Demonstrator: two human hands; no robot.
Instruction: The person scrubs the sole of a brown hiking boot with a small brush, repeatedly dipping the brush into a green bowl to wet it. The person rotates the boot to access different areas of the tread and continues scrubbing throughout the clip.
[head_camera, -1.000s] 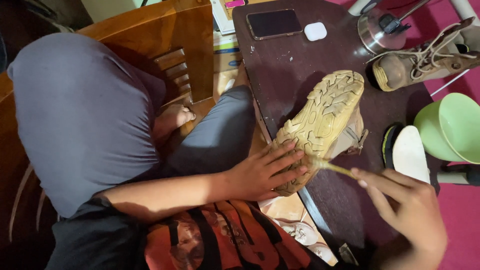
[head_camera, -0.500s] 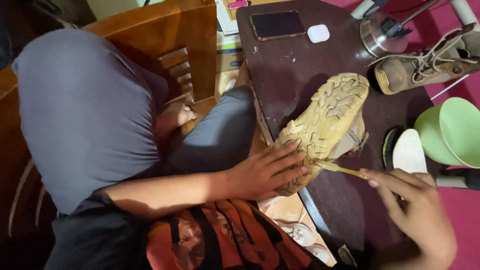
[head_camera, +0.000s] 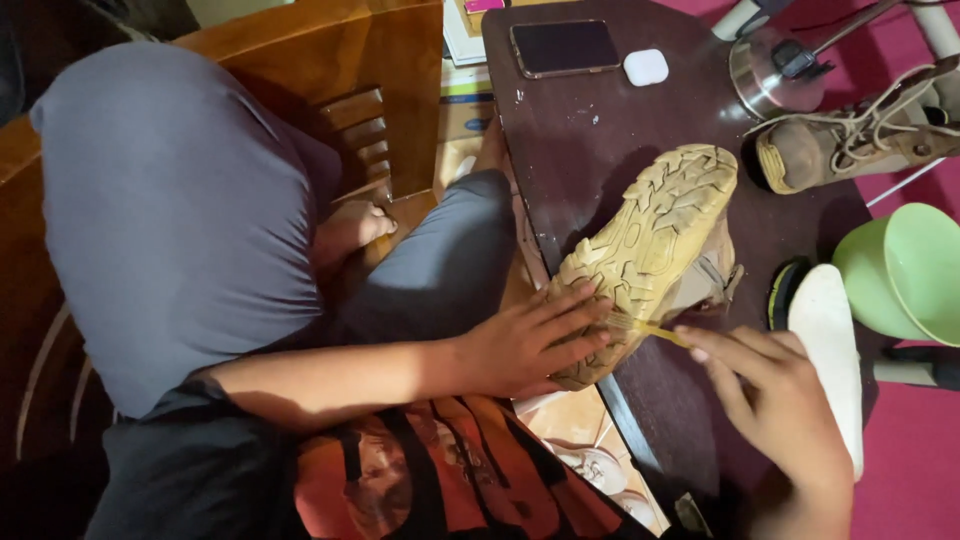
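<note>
The fingers (head_camera: 560, 318) of the left hand (head_camera: 525, 345) lie spread flat and uncurled over the heel end of the tan boot (head_camera: 645, 250), which rests sole-up on the dark counter (head_camera: 580, 140) near its edge, while the right hand (head_camera: 775, 405) pinches a thin yellowish brush (head_camera: 640, 326) between thumb and fingertips. Over the last second that hand has drawn back slightly along the counter, its bristle tip staying at the sole's edge, which suggests short scrubbing strokes there. Beside it lie a white insole (head_camera: 835, 345), a green bowl (head_camera: 905, 275) and a second boot (head_camera: 860, 145).
</note>
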